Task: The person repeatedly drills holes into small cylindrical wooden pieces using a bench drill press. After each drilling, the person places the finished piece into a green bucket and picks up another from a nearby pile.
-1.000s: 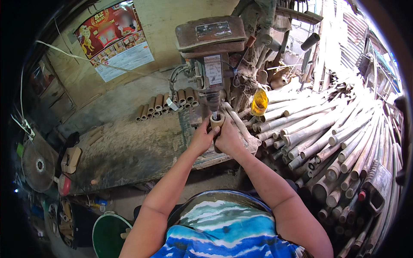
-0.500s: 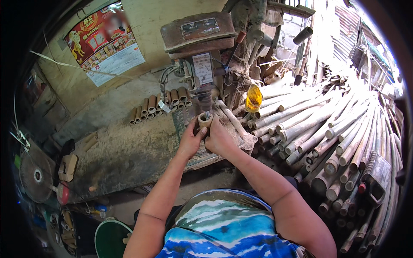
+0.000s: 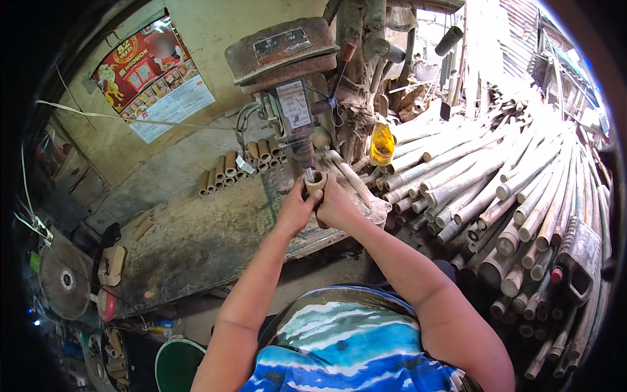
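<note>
Between my two hands a short bamboo tube [image 3: 317, 182] stands close to upright, its open end facing up. My left hand [image 3: 296, 210] closes on its left side, thumb across the front. From the right, my right hand [image 3: 337, 204] wraps round the same tube. A metal bit under the chuck of a drill press [image 3: 301, 151] reaches down into the tube's mouth. How deep the bit goes is hidden by the tube wall. Behind, on the workbench [image 3: 196, 251], short cut bamboo tubes [image 3: 230, 164] lie stacked in a row.
Long bamboo poles [image 3: 483, 189] are piled at the right, with a cut yellow container [image 3: 382, 145] beside them. A fan [image 3: 65, 279] stands at the far left. Below the bench sits a green bucket [image 3: 179, 366]. A red-gripped lever [image 3: 349, 52] sticks up beside the drill press.
The whole view has shifted slightly, with the drill press now farther left in it. The tube's mouth sits a little to the right relative to the bit. Both hands keep their hold.
</note>
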